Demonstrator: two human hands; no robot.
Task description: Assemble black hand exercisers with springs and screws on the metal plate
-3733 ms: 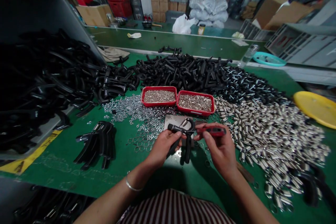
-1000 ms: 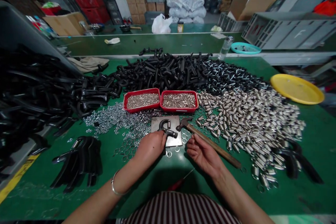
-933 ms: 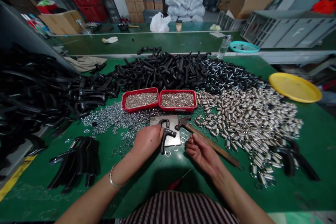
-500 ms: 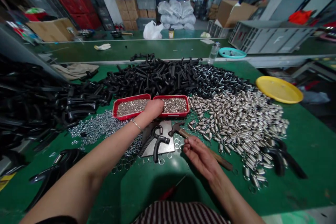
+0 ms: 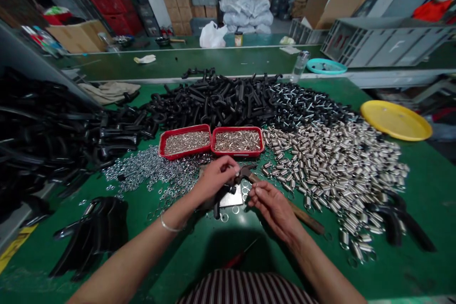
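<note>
My left hand (image 5: 217,175) is above the steel plate (image 5: 233,198), its thumb and fingers pinched together; what they hold is too small to make out. Partly hidden under it, a black handle part (image 5: 217,206) lies on the plate. My right hand (image 5: 272,206) is closed in a pinch just right of the plate, on something tiny I cannot name. Between and behind my hands lies a hammer (image 5: 308,219), its head by my left fingertips and its wooden handle passing beyond my right hand. Flat rings (image 5: 224,218) lie around the plate.
Two red trays (image 5: 238,154) of small metal pins stand behind the plate. Springs (image 5: 331,175) are heaped right, nuts (image 5: 142,168) left, black handles (image 5: 221,99) behind. A red-handled pointed tool (image 5: 235,260) lies before me. A yellow lid (image 5: 395,121) is far right.
My left hand has come from the right red tray back towards me, over the black part on the plate. My right hand has stayed nearly in place, pinched. The view has shifted slightly.
</note>
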